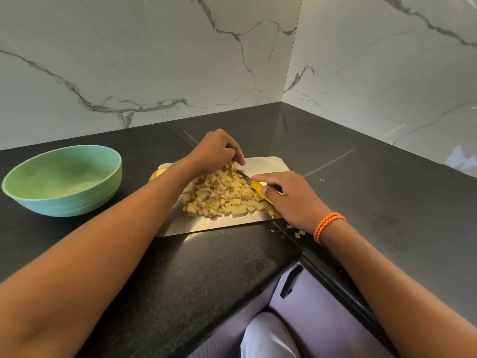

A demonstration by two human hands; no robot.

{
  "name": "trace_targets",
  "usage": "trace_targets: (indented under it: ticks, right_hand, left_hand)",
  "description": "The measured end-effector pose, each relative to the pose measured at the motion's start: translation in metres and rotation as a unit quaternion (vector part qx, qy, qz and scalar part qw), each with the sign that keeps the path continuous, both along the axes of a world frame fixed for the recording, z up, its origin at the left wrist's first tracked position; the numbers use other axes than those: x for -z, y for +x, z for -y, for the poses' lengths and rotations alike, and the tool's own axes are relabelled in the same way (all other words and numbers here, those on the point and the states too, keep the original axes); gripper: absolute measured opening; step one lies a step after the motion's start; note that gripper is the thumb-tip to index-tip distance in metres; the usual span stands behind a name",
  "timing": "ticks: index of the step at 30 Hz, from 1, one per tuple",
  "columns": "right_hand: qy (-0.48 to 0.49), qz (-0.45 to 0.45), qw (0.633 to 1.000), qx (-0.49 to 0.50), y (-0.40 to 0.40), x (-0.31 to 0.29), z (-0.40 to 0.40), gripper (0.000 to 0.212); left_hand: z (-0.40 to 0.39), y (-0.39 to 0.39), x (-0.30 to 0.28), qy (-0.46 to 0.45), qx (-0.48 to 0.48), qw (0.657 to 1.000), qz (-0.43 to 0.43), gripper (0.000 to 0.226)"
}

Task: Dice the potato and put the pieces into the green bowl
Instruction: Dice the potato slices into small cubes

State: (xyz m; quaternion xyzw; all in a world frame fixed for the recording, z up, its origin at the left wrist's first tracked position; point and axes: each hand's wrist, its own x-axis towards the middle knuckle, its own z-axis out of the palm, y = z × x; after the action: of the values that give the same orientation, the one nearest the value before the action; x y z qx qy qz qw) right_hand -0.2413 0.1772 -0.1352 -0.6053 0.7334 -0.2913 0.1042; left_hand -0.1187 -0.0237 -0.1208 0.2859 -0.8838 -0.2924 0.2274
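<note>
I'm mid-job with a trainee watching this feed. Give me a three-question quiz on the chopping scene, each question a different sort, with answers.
1. True or false: the green bowl already holds potato pieces.
2. Which hand holds the yellow-handled knife? A) left B) right C) neither
3. Fill in: the diced potato lies heaped on the metal ______.

Key
1. False. The bowl's inside shows no pieces; it stands left of the board, apart from it.
2. B. The right hand has its grip on the handle, while the left hand has curled fingers at the far end of the heap.
3. Cutting board. A few stray bits lie off it on the counter by the right wrist.
</note>
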Motion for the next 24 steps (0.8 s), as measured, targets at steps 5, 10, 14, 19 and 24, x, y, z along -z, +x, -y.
trace_targets:
  ticks: [5, 10, 14, 19, 24]
  right_hand:
    - [-0.045, 0.014, 0.998, -0.036, -0.006, 0.001, -0.004, 0.036]
    - [-0.068, 0.005, 0.997, -0.033, -0.011, 0.001, -0.007, 0.035]
    - [-0.079, 0.012, 0.996, -0.028, -0.012, 0.000, -0.006, 0.034]
    - [-0.089, 0.063, 0.994, -0.027, -0.022, -0.003, -0.009, 0.032]
    - [-0.092, 0.063, 0.994, -0.001, -0.030, 0.002, -0.010, 0.031]
  left_hand:
    - [0.001, 0.006, -0.010, 0.014, -0.010, 0.999, -0.042, 0.040]
    - [0.004, 0.008, -0.016, 0.024, 0.036, 0.998, -0.035, 0.033]
    - [0.005, 0.011, -0.020, 0.053, 0.143, 0.988, 0.034, 0.013]
    - [0.010, 0.018, -0.026, 0.036, 0.167, 0.984, 0.056, 0.012]
    - [0.015, 0.036, -0.032, -0.006, 0.088, 0.996, 0.016, 0.012]
